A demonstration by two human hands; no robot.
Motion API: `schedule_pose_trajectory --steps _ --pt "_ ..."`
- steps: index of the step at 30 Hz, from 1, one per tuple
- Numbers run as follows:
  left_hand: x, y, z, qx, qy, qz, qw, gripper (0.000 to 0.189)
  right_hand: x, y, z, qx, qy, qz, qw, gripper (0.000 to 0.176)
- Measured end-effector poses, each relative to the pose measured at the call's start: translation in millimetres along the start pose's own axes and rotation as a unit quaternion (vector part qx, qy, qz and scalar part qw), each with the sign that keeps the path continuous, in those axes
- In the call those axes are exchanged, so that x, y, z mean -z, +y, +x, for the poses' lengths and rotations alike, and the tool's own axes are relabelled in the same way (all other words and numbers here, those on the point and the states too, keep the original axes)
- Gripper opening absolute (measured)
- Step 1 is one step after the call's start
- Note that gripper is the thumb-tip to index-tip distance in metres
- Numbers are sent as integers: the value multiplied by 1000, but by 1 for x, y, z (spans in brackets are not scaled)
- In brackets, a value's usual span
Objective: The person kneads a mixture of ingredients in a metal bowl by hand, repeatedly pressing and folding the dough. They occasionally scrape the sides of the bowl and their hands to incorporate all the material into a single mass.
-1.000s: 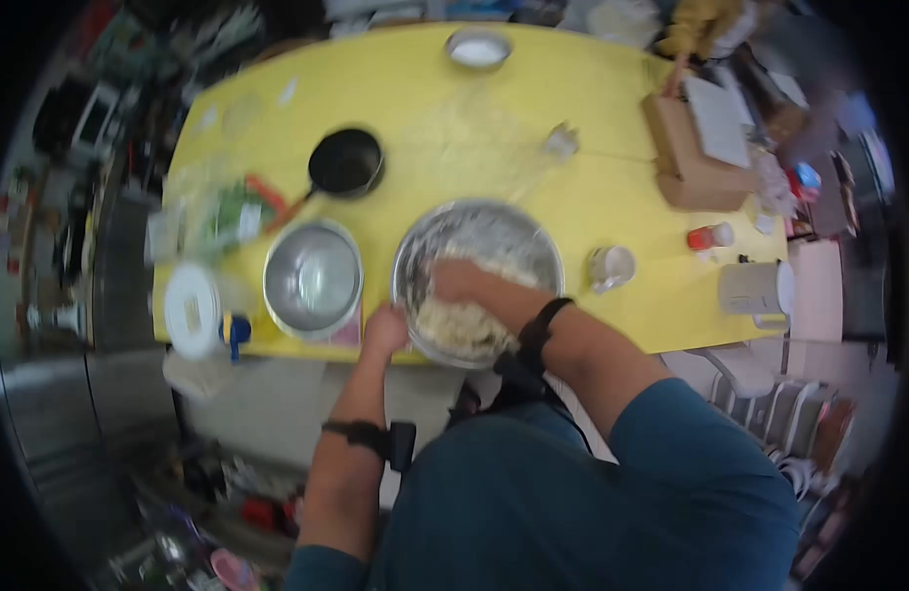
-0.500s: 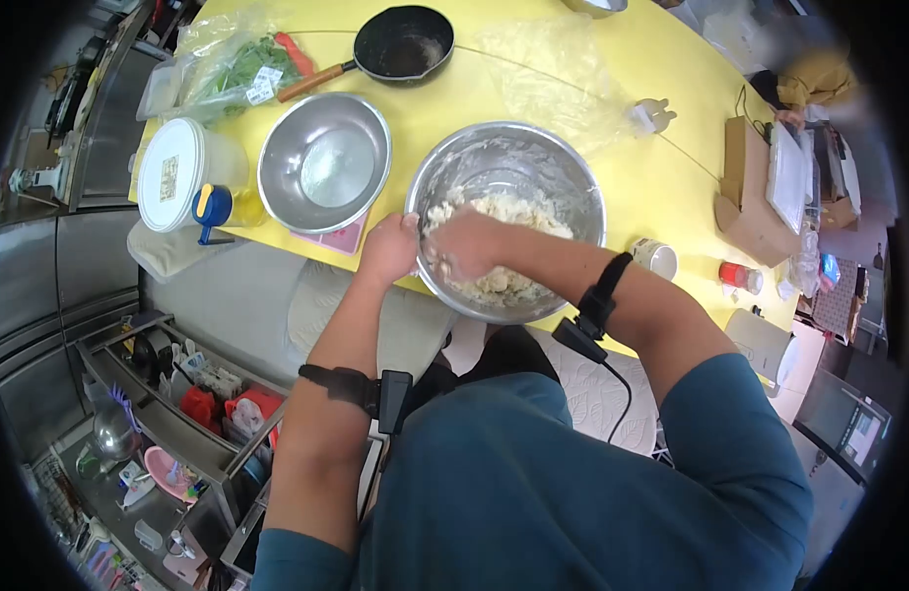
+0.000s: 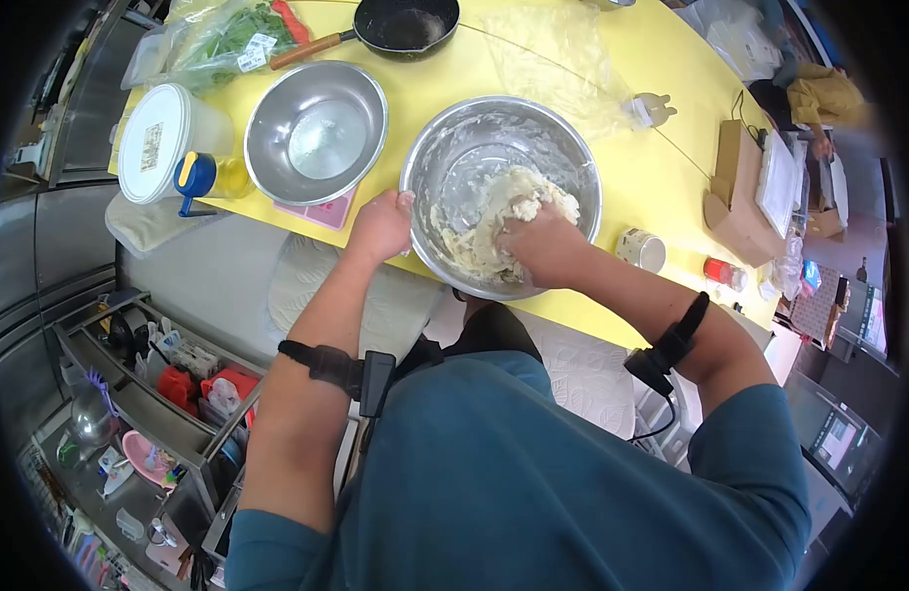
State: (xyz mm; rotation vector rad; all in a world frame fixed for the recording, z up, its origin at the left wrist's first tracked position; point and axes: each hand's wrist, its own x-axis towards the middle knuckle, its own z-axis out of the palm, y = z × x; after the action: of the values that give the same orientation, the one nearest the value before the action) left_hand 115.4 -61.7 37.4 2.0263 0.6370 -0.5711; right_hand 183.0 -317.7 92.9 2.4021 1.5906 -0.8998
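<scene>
The person's left hand (image 3: 380, 227) is clamped on the near rim of the large round steel mixing bowl (image 3: 444, 148), which stands on the yellow surface (image 3: 661, 167). The right hand (image 3: 545, 246) presses into the pale lumpy dough (image 3: 474, 246) inside this bowl. Its fingers are sunk in, so one cannot tell if they are curled or spread. The dough seems gathered into one mass, but it looks rough and smears cling to the bowl wall, so more kneading is probably left. Just left of this bowl sits an empty round steel bowl (image 3: 316, 133).
</scene>
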Motion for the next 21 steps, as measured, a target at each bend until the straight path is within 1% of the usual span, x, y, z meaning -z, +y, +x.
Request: schedule_pose_trajectory --steps 1,4,7,10,11,13,14,16,17,18,19,21 --pt "0 -1 2 -4 -5 0 1000 38 4 1 -1 -22 -11 -15 1000 43" --pt "3 -3 5 -4 -16 15 1000 39 -5 3 9 -70 -50 -3 996 48" --pt "6 4 2 29 -34 -1 999 39 -33 13 33 -50 -6 14 999 49" --pt "-4 -14 13 -5 -2 31 1000 39 -34 13 77 -67 -6 36 997 51" --pt "-3 -18 12 -2 -8 39 999 38 -33 10 88 -74 -9 42 996 52" --pt "0 -9 10 -13 -17 50 999 38 -32 10 103 -68 -34 31 997 50" --pt "0 -4 12 -45 0 75 996 38 -24 18 109 -63 -41 16 997 49" --pt "-4 -18 13 -89 36 131 987 38 -7 22 109 -63 -98 45 992 45" --pt "-4 -27 15 -93 33 126 987 38 -4 21 105 -63 -130 67 987 43" --pt "-5 -31 19 -102 26 122 987 39 17 18 88 -63 -123 113 984 37" --pt "-9 -31 24 -115 14 116 986 39 32 19 70 -80 -91 131 984 39" --pt "-7 -28 25 -85 -6 90 992 39 48 22 45 -110 -20 168 979 46"
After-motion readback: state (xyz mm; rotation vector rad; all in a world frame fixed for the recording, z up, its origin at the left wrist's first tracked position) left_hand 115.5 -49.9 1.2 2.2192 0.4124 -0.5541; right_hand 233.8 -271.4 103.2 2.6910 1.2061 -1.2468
